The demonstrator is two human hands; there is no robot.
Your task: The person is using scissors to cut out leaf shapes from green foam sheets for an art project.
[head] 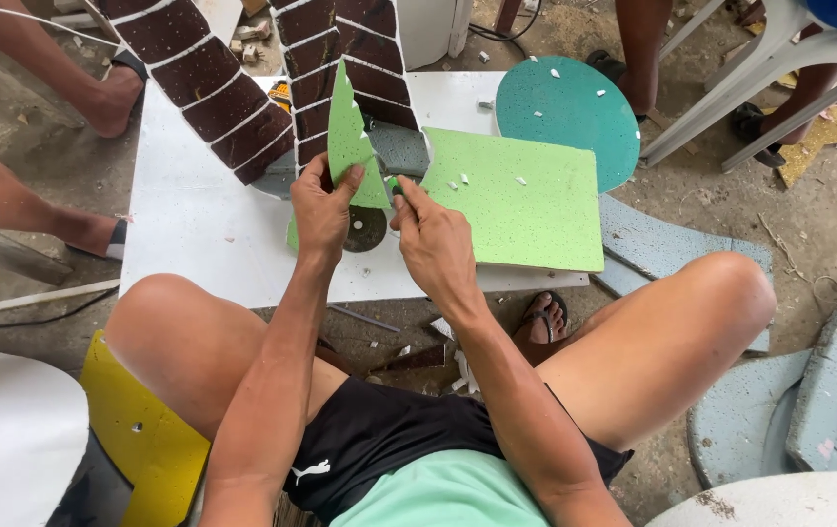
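Note:
My left hand [324, 203] grips a tall, pointed piece of light green speckled sheet [347, 132], holding it upright over the white table [194, 220]. My right hand [428, 229] is closed around a small green-handled cutting tool [394, 185], its tip against the right edge of that piece. A large light green speckled sheet [521, 200] lies flat on the table just right of my hands. A small dark round disc [366, 231] lies on the table under my left hand.
Brown tiled curved forms [233, 88] rise at the table's far side. A teal round panel [567, 112] lies at the far right. Other people's legs and feet stand at left and top. White plastic chair [770, 68], yellow panel [140, 434], pale blue curved pieces [789, 410] surround me.

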